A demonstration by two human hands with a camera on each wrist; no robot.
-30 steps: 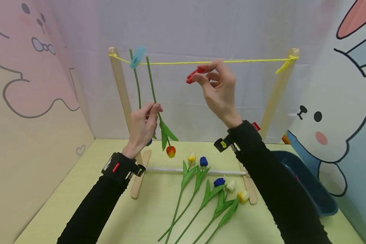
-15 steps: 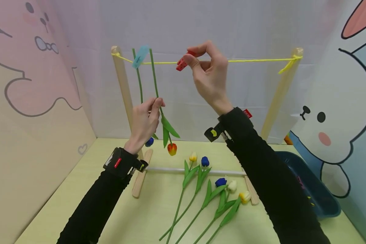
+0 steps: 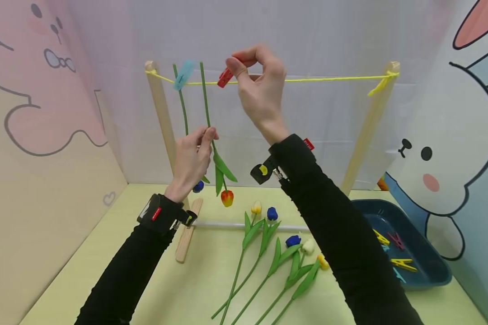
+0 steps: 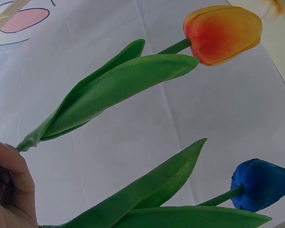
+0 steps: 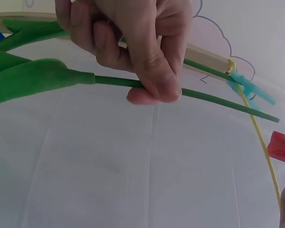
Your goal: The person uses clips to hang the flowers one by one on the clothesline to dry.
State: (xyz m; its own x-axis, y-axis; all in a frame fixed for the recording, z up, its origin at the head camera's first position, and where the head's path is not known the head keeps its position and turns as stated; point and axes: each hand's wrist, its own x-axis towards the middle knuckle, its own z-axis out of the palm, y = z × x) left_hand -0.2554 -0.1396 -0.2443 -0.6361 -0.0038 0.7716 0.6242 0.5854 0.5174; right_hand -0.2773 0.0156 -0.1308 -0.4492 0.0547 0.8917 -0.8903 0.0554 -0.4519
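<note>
My left hand (image 3: 191, 155) pinches the green stem of an orange-red tulip (image 3: 227, 198), which hangs bloom down with its stem top crossing the yellow string (image 3: 325, 80). My right hand (image 3: 262, 88) pinches a red clothespin (image 3: 225, 77) between thumb and fingers, close to the string and right of that stem; the two are apart. In the right wrist view the clothespin's tip (image 5: 281, 147) lies near the stem end. To the left, a blue clothespin (image 3: 185, 76) holds another stem on the string; its blue tulip (image 4: 262, 185) hangs upside down, partly behind my left hand in the head view.
Two wooden posts (image 3: 161, 113) carry the string, with a white rod (image 3: 252, 226) low between them. Several tulips (image 3: 272, 262) lie on the table in front. At the right, a dark blue tray (image 3: 431, 271) holds yellow, pink and blue clothespins, partly behind my right sleeve.
My right hand has moved left and up with the red clothespin, toward the held stem. My left hand has raised the orange-red tulip slightly, so its stem top stands higher above the string.
</note>
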